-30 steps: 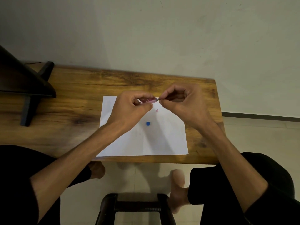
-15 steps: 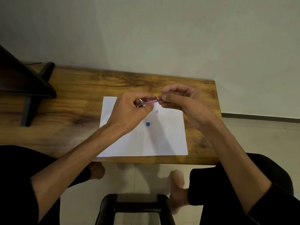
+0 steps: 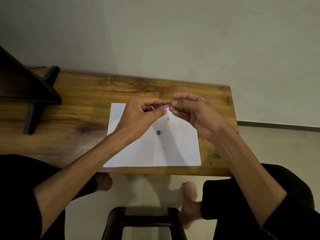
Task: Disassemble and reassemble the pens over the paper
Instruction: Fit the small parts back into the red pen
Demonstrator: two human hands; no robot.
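Note:
A white sheet of paper [image 3: 173,149] lies on the wooden table [image 3: 86,104]. Above its far edge my left hand [image 3: 142,115] grips a translucent pink pen barrel [image 3: 161,106] that points right. My right hand [image 3: 194,111] pinches a small part at the barrel's right tip with thumb and forefinger; the part is too small to name. On the paper below the hands lie a small pink piece [image 3: 168,119] and a small blue cap-like piece [image 3: 158,132].
A dark stand [image 3: 31,94] occupies the table's left end. A black stool [image 3: 143,222] is below, between my legs. The table's right edge [image 3: 232,129] is close to my right wrist, and a wall rises behind the table.
My right hand has turned slightly at the barrel's tip, its fingers spreading and the wrist dropping. My left hand holds the barrel in nearly the same place.

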